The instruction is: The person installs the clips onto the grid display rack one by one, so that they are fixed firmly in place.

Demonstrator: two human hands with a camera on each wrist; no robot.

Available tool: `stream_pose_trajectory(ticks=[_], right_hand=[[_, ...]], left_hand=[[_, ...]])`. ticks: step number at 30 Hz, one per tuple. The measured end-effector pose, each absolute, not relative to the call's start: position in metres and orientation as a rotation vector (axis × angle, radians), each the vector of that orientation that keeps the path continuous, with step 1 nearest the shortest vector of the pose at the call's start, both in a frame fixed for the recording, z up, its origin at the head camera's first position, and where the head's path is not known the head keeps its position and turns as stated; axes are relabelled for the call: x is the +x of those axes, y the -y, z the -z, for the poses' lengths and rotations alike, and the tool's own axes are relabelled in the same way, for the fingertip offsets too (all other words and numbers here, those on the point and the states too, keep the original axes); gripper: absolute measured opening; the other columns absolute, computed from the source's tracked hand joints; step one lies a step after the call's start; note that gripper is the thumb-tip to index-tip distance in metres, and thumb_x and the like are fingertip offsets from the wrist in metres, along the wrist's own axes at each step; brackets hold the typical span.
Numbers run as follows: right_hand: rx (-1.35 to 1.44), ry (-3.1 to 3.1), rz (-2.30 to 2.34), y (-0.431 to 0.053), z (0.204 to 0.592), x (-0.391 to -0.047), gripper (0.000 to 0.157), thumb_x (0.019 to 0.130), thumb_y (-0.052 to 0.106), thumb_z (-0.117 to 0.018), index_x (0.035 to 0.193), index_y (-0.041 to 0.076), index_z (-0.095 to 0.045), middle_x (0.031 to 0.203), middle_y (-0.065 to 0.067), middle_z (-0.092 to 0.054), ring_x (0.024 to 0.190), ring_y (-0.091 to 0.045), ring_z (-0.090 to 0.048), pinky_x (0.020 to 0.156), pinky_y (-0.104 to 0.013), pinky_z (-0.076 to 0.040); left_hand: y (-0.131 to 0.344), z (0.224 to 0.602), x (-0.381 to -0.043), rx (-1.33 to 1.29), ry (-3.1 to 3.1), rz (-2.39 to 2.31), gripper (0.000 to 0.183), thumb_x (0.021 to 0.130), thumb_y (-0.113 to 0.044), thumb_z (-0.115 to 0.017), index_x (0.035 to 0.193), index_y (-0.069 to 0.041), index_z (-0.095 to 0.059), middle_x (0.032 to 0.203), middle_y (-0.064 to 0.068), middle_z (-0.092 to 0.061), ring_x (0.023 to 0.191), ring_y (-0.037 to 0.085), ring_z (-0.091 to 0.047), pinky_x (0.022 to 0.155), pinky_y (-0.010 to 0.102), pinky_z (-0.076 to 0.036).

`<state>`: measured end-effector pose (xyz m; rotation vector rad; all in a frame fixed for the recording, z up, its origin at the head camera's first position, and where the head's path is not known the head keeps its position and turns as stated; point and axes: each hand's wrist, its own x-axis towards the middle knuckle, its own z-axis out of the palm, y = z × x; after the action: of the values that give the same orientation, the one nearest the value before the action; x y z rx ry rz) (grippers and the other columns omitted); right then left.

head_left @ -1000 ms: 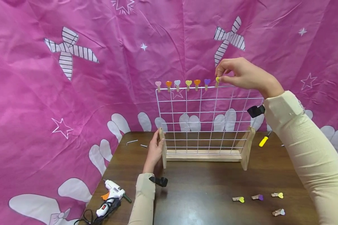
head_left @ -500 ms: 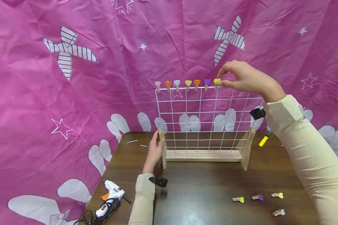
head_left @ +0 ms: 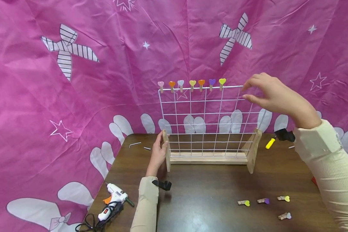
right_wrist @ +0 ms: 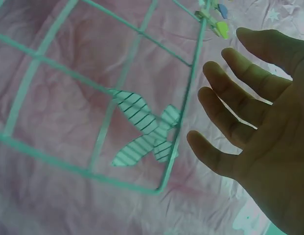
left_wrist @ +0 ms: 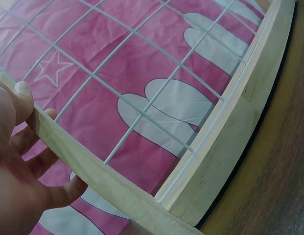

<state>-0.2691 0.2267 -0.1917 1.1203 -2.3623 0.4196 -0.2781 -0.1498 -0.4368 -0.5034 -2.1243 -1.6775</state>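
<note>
A white wire grid [head_left: 205, 101] stands upright in a wooden base [head_left: 208, 160]. Heart-topped clothespins in several colours line its top bar, with a yellow-heart clothespin [head_left: 222, 83] at the right end of the row. My left hand [head_left: 157, 155] holds the base's left wooden side piece [left_wrist: 68, 147], thumb on one side and fingers on the other in the left wrist view. Beside the grid's upper right corner, my right hand [head_left: 274, 96] holds nothing. Its fingers [right_wrist: 235, 95] are spread and loosely bent, apart from the wire in the right wrist view.
Several loose clothespins, one with a purple heart [head_left: 264, 201], lie at the table's front right. A glue gun [head_left: 113, 199] with a black cord is at left. Behind are a hex key [head_left: 135, 144], a bolt [head_left: 147, 148] and a yellow-handled screwdriver [head_left: 270, 143].
My right hand has let go of the yellow-heart clothespin, which stays on the top bar, and has moved right and down. My left hand keeps its hold on the base.
</note>
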Motion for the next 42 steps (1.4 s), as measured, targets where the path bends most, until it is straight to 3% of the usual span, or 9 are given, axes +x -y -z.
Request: stream_pose_trajectory(ticks=[6,14,21,24,30,35,39,42], right_hand=[[1.098,2.354,-0.411,-0.245,0.224,-0.256,0.019,0.078,0.003,-0.070,0.095,0.006,-0.062,0.092,-0.001,-0.058,0.089,-0.016,-0.048,0.075,-0.033,-0.037],[1.055,2.335,-0.423,-0.271,0.276,-0.241,0.027,0.072,0.000,-0.073,0.094,0.011,-0.061,0.091,0.006,-0.058,0.080,-0.007,-0.048,0.070,-0.021,-0.037],[1.015,2.404,-0.476,-0.299,0.329,-0.227,0.031,0.070,-0.002,-0.074,0.091,0.017,-0.061,0.086,0.012,-0.059,0.080,-0.003,-0.054,0.071,-0.015,-0.039],[1.012,2.436,-0.502,-0.310,0.354,-0.221,0.033,0.069,-0.002,-0.075,0.090,0.019,-0.060,0.085,0.014,-0.059,0.078,-0.002,-0.056,0.070,-0.014,-0.040],[0.976,2.548,-0.490,-0.332,0.408,-0.212,0.031,0.068,0.003,-0.077,0.087,0.020,-0.060,0.085,0.017,-0.056,0.079,-0.005,-0.057,0.067,-0.019,-0.044],[1.000,2.705,-0.493,-0.355,0.444,-0.207,0.031,0.062,0.005,-0.079,0.085,0.016,-0.062,0.085,0.012,-0.056,0.077,-0.007,-0.055,0.060,-0.028,-0.046],[0.994,2.842,-0.539,-0.368,0.466,-0.199,0.036,0.053,0.003,-0.078,0.083,0.015,-0.062,0.082,0.010,-0.055,0.074,-0.006,-0.052,0.056,-0.027,-0.043],[0.941,2.958,-0.623,-0.372,0.479,-0.192,0.036,0.052,0.003,-0.078,0.082,0.014,-0.062,0.081,0.008,-0.053,0.071,-0.005,-0.050,0.055,-0.026,-0.041]], left_hand=[[0.150,0.436,-0.279,-0.502,2.124,1.686,0.046,0.094,0.002,-0.044,0.139,0.003,-0.032,0.125,0.024,-0.050,0.119,0.043,-0.043,0.098,0.049,-0.037],[0.150,0.438,-0.280,-0.471,2.146,1.693,0.047,0.095,0.000,-0.044,0.140,0.000,-0.031,0.127,0.021,-0.051,0.121,0.038,-0.043,0.100,0.047,-0.035],[0.155,0.460,-0.297,-0.472,2.120,1.683,0.047,0.096,-0.012,-0.046,0.142,-0.011,-0.034,0.128,0.020,-0.051,0.121,0.028,-0.046,0.099,0.046,-0.037],[0.155,0.463,-0.300,-0.508,2.093,1.643,0.047,0.097,-0.014,-0.046,0.142,-0.012,-0.034,0.126,0.023,-0.050,0.119,0.031,-0.047,0.097,0.048,-0.039],[0.153,0.458,-0.297,-0.502,2.086,1.682,0.046,0.096,-0.010,-0.046,0.141,-0.011,-0.034,0.127,0.020,-0.051,0.120,0.034,-0.046,0.100,0.047,-0.037],[0.149,0.436,-0.283,-0.493,2.122,1.716,0.048,0.095,0.000,-0.044,0.141,-0.001,-0.031,0.128,0.027,-0.048,0.122,0.038,-0.042,0.102,0.046,-0.034],[0.148,0.432,-0.279,-0.483,2.137,1.717,0.048,0.095,0.002,-0.044,0.141,0.000,-0.030,0.128,0.026,-0.048,0.122,0.036,-0.043,0.101,0.047,-0.035],[0.147,0.434,-0.279,-0.478,2.136,1.729,0.048,0.094,0.002,-0.044,0.140,0.000,-0.031,0.128,0.024,-0.049,0.122,0.037,-0.042,0.101,0.048,-0.035]])
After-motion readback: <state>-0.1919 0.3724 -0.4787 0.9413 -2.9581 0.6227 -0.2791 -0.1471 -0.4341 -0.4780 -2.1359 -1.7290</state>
